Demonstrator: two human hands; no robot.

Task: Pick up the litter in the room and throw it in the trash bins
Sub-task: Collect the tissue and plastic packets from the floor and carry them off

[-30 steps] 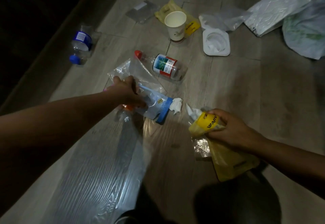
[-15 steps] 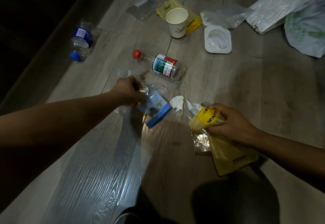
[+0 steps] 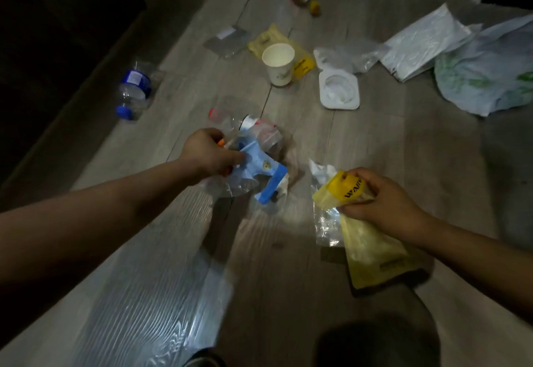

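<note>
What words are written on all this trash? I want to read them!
"WAITU", cut off after that: on the yellow bag in the right hand.
Too blurred to read: the print on the paper cup, the yellow wrapper by it, and the blue-labelled bottle.

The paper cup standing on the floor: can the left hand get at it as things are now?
Probably not yet. The left hand grips a clear bag with a blue strip, so its fingers are taken. The paper cup stands upright farther ahead, and nothing covers it.
</note>
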